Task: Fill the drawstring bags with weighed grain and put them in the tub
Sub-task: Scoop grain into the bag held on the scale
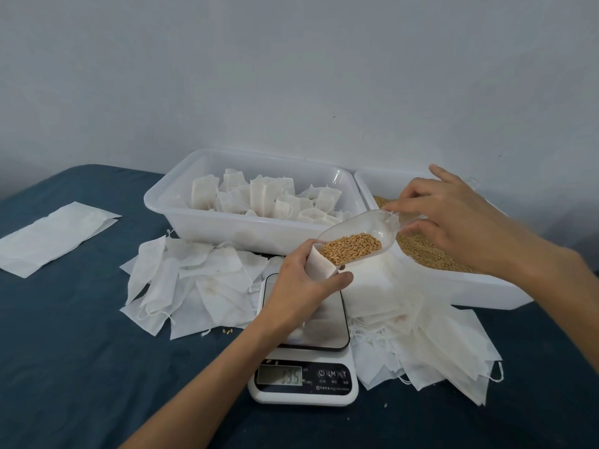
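Blue cloth (81, 367) covers the whole work surface. Toward twelve o'clock sits a white tub (227, 228) packed with filled bags (259, 197); at two o'clock a second tub (453, 286) holds loose grain (428, 251). Flat empty bags (181, 286) lie heaped at ten o'clock of the scale (303, 367), another pile (431, 345) at three o'clock of it, and a folded white sheet (55, 238) lies far out at nine. Above the scale's platform, the left hand (304, 286) curls round an open drawstring bag (322, 265), holding its mouth up. The right hand (453, 222) pinches the handle of a clear scoop (359, 236), tilted so the grain in it lies at the bag's mouth. A few kernels (227, 331) lie on the cloth.
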{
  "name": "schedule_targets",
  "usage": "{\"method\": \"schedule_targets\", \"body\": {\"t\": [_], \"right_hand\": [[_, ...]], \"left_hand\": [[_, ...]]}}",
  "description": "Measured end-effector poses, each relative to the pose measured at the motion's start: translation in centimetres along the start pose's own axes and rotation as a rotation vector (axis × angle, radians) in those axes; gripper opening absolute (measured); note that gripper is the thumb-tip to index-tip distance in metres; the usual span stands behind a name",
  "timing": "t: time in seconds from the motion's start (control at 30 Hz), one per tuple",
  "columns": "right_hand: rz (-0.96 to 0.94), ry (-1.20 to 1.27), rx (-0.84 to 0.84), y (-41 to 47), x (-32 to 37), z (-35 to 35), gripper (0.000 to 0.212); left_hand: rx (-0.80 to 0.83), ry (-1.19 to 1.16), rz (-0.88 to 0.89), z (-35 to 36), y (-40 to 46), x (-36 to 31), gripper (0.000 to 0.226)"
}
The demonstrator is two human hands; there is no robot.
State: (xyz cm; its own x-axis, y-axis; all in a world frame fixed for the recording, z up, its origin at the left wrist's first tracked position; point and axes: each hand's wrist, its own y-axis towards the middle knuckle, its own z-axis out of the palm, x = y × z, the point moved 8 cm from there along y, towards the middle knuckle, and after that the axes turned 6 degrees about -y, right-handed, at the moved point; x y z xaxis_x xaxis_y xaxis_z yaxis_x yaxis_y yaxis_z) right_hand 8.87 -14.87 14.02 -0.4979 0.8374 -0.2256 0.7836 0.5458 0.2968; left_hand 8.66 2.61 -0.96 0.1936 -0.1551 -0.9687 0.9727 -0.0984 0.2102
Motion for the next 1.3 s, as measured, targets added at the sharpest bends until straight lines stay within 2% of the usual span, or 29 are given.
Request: {"method": "schedule_targets", "body": {"t": [1.07, 1.3], "right_hand": [[0.019, -0.008, 0.022, 0.08, 0.05, -0.05, 0.039], [0.019, -0.019, 0.016, 0.07, 0.20, -0.29, 0.040]], "left_hand": [[-0.013, 0.052, -0.013, -0.17, 0.23, 0.43, 0.048], [0.000, 0.036, -0.014, 0.02, 0.08, -0.05, 0.043]]}}
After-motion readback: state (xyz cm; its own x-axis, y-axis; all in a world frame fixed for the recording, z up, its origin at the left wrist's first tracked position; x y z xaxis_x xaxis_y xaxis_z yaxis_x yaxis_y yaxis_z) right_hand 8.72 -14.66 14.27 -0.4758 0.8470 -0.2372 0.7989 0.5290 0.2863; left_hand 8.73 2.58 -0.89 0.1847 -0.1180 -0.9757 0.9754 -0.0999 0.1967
